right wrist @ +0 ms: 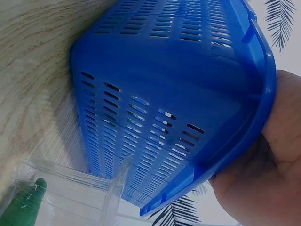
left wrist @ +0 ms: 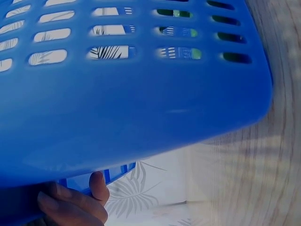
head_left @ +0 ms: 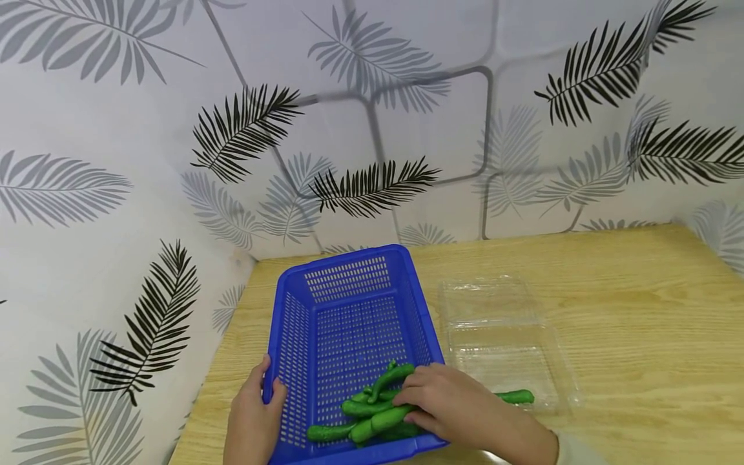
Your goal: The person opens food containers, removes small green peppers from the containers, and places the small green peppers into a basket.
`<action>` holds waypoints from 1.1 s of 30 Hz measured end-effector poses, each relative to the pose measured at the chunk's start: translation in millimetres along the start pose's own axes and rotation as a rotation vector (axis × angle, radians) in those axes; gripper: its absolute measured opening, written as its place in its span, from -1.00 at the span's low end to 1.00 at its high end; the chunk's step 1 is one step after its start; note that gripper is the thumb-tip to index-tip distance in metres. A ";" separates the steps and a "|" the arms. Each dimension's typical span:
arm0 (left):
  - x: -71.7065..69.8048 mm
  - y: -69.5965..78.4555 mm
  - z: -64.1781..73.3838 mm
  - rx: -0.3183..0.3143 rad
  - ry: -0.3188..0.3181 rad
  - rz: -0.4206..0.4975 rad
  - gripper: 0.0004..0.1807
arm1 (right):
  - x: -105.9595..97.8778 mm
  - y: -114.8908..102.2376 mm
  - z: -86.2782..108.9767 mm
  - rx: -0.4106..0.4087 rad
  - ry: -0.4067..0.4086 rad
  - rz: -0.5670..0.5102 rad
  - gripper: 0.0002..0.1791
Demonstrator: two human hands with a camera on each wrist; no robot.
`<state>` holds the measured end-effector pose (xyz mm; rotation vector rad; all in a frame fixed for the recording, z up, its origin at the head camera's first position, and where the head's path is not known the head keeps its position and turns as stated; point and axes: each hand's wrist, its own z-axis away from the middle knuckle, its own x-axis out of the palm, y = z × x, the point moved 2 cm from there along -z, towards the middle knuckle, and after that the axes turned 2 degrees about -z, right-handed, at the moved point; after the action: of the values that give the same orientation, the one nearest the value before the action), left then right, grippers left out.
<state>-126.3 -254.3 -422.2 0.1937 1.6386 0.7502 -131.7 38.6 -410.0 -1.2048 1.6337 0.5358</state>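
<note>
A blue plastic basket [head_left: 357, 329] with slotted walls stands on the table, several green cucumbers [head_left: 372, 408] piled at its near end. At its left rim my left hand [head_left: 256, 410] grips the edge, thumb inside; the left wrist view has some of its fingers [left wrist: 77, 202] at the rim. My right hand [head_left: 447, 400] reaches over the right rim into the pile, its bent fingers and thumb pinching the end of a cucumber. From the right wrist, that hand [right wrist: 263, 179] lies over the rim with its fingertips hidden behind the wall.
Right of the basket lies an opened clear plastic clamshell box [head_left: 500, 336], lid half toward the back. A single cucumber [head_left: 516, 396] lies in its near half, partly behind my right forearm. The wood-grain table [head_left: 639, 323] meets a leaf-patterned wall [head_left: 407, 135].
</note>
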 end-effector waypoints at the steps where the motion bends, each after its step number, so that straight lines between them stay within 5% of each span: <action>1: -0.2 0.1 0.0 0.001 -0.001 0.000 -0.43 | 0.0 0.0 0.0 0.002 0.001 -0.001 -0.84; 21: 1.3 0.0 -0.2 -0.001 0.006 -0.007 -0.44 | -1.8 0.4 1.6 0.005 0.012 -0.066 -0.85; 33: 0.9 0.8 -0.2 0.003 0.010 -0.018 -0.44 | -22.3 17.2 21.2 0.035 0.191 -0.103 -0.80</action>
<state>-126.9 -253.3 -422.4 0.1777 1.6496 0.7362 -137.3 72.6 -402.1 -1.3387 1.7220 0.3344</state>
